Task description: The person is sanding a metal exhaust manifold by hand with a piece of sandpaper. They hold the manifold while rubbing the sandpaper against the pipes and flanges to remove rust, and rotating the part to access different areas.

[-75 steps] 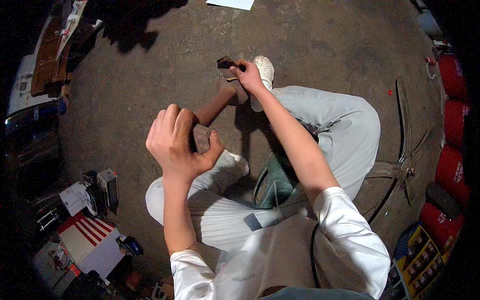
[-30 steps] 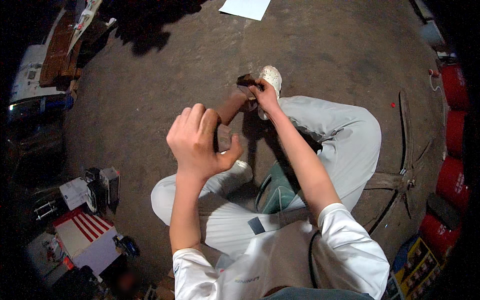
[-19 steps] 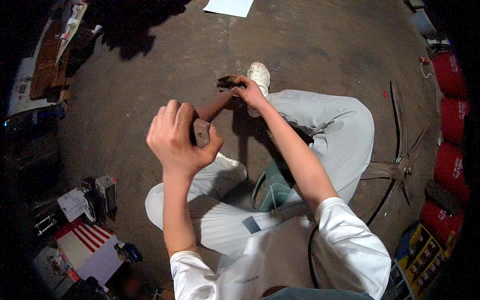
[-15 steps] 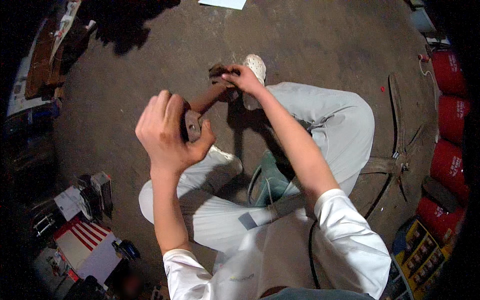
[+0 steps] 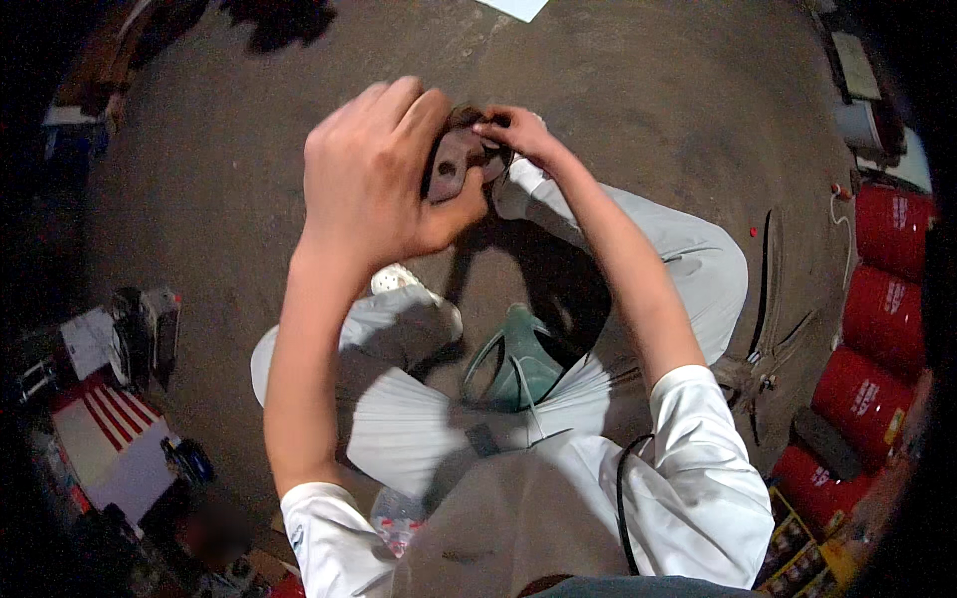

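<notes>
Both of my hands hold a rusty brown metal shaft (image 5: 455, 162) in front of me. Its near end is a flat plate with a round hole. My left hand (image 5: 371, 169) is wrapped round this near end, fingers over the top and thumb below. At the far end, my right hand (image 5: 520, 135) grips with bent fingers; that end is partly hidden behind the fingers. The shaft's middle is mostly hidden because it points away from me. Below it are my pale grey trouser legs and light shoes.
Between my legs is a green object (image 5: 528, 374) with a looped edge. A dark star-shaped chair base (image 5: 743, 379) lies at the right, near red drums (image 5: 865, 399). Boxes and a red-striped package (image 5: 110, 424) stand at the left. A white sheet (image 5: 516, 8) is far ahead.
My hands have lifted and swung the shaft so its holed end is higher, farther right and closer to the right hand in view. My head view has shifted too.
</notes>
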### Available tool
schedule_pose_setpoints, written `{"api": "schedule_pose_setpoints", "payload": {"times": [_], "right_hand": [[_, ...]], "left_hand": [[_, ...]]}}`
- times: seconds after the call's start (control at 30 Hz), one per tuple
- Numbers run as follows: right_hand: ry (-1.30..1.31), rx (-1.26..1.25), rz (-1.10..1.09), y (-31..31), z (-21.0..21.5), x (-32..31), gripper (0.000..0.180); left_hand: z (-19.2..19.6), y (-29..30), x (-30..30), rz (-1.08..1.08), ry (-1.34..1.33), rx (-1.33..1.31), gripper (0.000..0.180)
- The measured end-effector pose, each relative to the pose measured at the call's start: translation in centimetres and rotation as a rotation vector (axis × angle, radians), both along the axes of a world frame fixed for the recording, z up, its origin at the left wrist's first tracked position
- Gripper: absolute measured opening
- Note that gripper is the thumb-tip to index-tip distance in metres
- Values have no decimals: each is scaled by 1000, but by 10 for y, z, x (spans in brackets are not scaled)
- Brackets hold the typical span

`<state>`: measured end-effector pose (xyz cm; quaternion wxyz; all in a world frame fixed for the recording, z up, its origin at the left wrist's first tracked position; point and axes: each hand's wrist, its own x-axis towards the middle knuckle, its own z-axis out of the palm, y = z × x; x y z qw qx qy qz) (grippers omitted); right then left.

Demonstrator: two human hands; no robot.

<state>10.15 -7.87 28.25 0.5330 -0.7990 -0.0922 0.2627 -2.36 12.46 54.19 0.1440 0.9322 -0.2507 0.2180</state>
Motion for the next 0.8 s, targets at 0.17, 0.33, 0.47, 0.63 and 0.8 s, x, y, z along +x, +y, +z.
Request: {"api": "schedule_pose_setpoints", "payload": {"times": [0.17, 0.33, 0.47, 0.63, 0.8], "right_hand": [[-229, -55, -72, 3, -28, 30, 44], [133, 168, 0, 18, -32, 6, 46], [289, 439, -115, -13, -73, 29, 39], [55, 275, -115, -13, -70, 38, 30], [52, 338, 92, 18, -11, -2, 24]], "left_hand": [[-10, 11, 10, -103, -14, -94, 41], [-18, 26, 4, -60, -33, -50, 41], [3, 10, 13, -124, -17, -82, 34], [-7, 23, 16, -104, -40, -146, 37], [-7, 42, -3, -68, 31, -139, 43]]}}
